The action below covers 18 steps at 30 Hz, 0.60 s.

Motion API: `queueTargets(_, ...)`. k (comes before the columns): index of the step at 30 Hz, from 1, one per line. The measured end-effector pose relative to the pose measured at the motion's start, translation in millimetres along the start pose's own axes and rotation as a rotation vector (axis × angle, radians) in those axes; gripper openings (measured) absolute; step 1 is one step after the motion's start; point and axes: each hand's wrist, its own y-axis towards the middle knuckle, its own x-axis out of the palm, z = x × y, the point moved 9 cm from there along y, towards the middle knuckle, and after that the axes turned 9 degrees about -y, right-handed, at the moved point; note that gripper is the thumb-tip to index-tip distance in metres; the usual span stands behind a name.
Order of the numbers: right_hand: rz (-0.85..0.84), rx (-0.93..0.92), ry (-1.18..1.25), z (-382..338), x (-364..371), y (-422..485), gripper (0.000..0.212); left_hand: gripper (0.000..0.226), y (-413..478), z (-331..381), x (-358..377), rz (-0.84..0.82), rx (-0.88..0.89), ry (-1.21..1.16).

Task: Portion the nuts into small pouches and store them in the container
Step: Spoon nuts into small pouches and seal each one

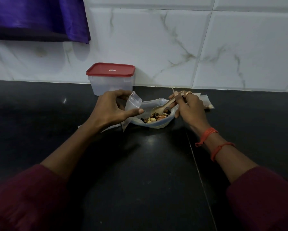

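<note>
A: Where are the nuts?
B: In an open plastic bag [156, 124] on the black counter [140, 164], in front of both hands. The nuts [154, 117] lie in a mixed heap at the bottom of it, pale ones, dark ones and some orange-edged shells

A: What does the left hand have?
B: The left hand [111, 109] is curled around a small clear pouch [133, 102], thumb on the near side and fingers on the far side. The pouch stands upright just left of the bag, touching its rim. I cannot tell whether its mouth is open

A: And the right?
B: The right hand [188, 105] is closed on the handle of a spoon [161, 108]. The bowl of the spoon points down and left into the bag, just above the nuts. I cannot tell whether it carries anything. There is a ring on one finger and orange threads [206, 136] around the wrist

A: Where is the container?
B: The container [112, 84] stands against the tiled wall [206, 47], behind the left hand, clear-walled with a red lid [110, 69] on it

A: Anything else on the counter?
B: Another pouch [206, 102] lies flat behind the right hand, with at least one pale nut inside. A flat piece of plastic [113, 126] shows under the left wrist. A purple cloth [38, 15] hangs at the upper left
</note>
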Motion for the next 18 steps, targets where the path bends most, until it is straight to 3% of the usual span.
queueTargets(9,-0.177,0.291,0.243,20.9,30.5,-6.5,0.027,0.078,2.5,-10.1,4.0,-0.044,-0.023,0.032)
queueTargets(18,-0.196,0.505,0.359,31.6,40.7,-13.8,0.024,0.082,0.9,-5.2,3.3,-0.031,-0.014,0.006)
